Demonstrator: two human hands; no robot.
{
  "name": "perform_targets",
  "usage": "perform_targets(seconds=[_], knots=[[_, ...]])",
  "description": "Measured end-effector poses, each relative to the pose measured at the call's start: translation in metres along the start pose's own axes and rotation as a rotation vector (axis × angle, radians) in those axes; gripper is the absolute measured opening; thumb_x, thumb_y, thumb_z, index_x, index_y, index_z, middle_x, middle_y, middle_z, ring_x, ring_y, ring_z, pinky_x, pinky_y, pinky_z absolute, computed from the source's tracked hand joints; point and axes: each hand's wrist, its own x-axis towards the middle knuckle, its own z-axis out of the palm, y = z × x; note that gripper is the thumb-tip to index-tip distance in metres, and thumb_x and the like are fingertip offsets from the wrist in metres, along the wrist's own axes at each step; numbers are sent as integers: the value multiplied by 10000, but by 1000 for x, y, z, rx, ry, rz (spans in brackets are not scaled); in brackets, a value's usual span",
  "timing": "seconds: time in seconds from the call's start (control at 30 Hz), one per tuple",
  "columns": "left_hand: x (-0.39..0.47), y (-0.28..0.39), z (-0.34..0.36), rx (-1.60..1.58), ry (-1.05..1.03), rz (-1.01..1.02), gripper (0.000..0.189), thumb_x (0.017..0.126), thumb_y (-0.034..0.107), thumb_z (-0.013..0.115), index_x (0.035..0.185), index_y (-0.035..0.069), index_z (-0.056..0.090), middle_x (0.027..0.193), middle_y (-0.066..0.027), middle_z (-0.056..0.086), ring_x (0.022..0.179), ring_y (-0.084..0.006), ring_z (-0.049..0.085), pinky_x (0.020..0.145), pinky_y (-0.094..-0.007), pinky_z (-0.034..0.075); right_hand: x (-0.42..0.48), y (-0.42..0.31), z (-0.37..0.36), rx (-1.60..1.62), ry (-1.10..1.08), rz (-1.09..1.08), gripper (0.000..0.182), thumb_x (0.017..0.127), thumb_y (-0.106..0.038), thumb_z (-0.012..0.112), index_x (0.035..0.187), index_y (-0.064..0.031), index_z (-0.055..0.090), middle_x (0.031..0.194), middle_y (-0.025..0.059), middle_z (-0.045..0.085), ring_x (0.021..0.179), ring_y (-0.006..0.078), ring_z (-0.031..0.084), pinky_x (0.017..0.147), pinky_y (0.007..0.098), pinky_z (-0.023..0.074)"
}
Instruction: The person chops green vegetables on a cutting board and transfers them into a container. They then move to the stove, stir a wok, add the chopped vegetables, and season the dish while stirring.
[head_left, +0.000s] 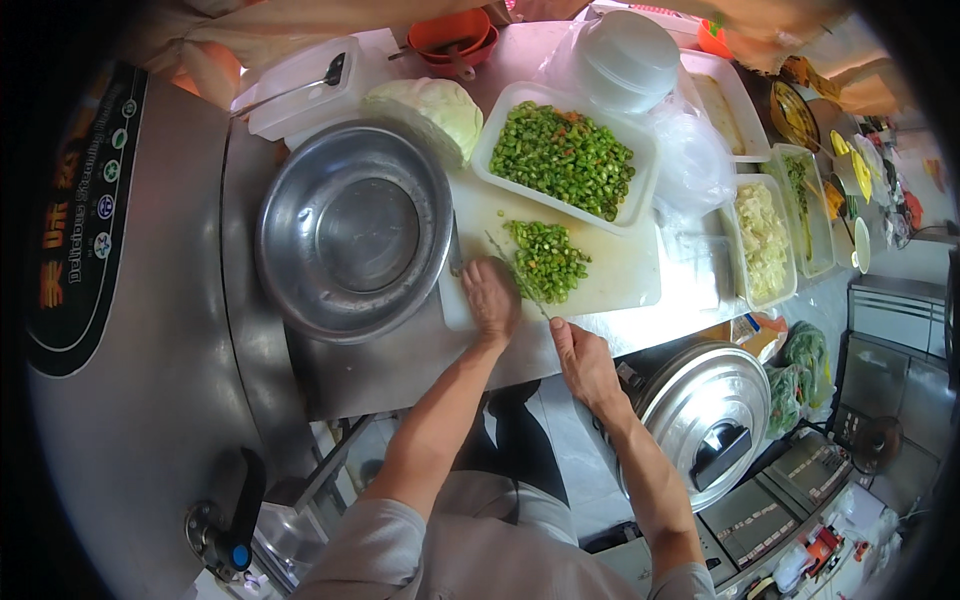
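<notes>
My right hand (585, 360) is closed round the handle of a knife (523, 279), whose blade, seen nearly edge-on, stands at the left side of a pile of chopped green vegetable (546, 259). Left of the blade is my left hand (491, 296), slightly blurred, palm side by the blade and fingers pointing up the picture; whether it touches the blade I cannot tell. Both are over a white cutting board (622, 270). At the board's far side a white plastic tub (634, 202) holds more chopped green pieces with some orange-red bits.
A large steel bowl (356, 232) stands left of the board, with a cabbage (435, 112) behind it. Stacked white bowls (626, 60) and a tub of shredded pale vegetable (763, 240) are at the right. Below the counter edge is a lidded steel pot (709, 405).
</notes>
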Motion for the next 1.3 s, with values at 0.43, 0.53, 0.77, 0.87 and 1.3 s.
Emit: perform_targets(seconds=[0.43, 0.53, 0.77, 0.87, 1.3], knots=[[10, -10, 10, -13, -72, -64, 201, 890, 19, 526, 1090, 0, 524, 1167, -231, 540, 1147, -427, 498, 1019, -526, 394, 29, 5, 26, 88, 60, -5, 514, 1071, -461, 402, 1092, -38, 693, 952, 335, 656, 992, 538, 608, 819, 567, 491], [6, -1, 0, -39, -9, -41, 190, 892, 24, 531, 1082, 14, 528, 1126, -222, 552, 1113, -428, 515, 997, -527, 411, 13, -2, 10, 90, 17, 38, 560, 1074, -478, 401, 1030, 4, 683, 915, 347, 640, 972, 553, 598, 822, 551, 480], [7, 0, -5, -55, -26, -9, 173, 893, 21, 518, 1066, 16, 533, 1074, -200, 564, 1056, -432, 523, 979, -534, 407, 12, 0, 25, 83, 5, 7, 551, 1077, -454, 403, 977, 7, 688, 893, 351, 632, 969, 550, 600, 815, 556, 488], [12, 0, -1, -38, -93, -46, 163, 901, 30, 519, 1063, 16, 534, 1100, -205, 566, 1077, -431, 524, 979, -532, 410, 24, 13, 46, 112, 94, 3, 511, 1074, -425, 414, 983, -13, 702, 919, 346, 643, 989, 549, 605, 834, 553, 492], [23, 22, -34, -286, -94, -26, 192, 958, 95, 530, 1132, 15, 548, 1159, -213, 579, 1119, -414, 529, 987, -522, 399, 20, 19, 28, 148, 94, 84, 635, 1066, -527, 374, 982, 14, 695, 950, 357, 642, 1004, 554, 597, 850, 547, 480]])
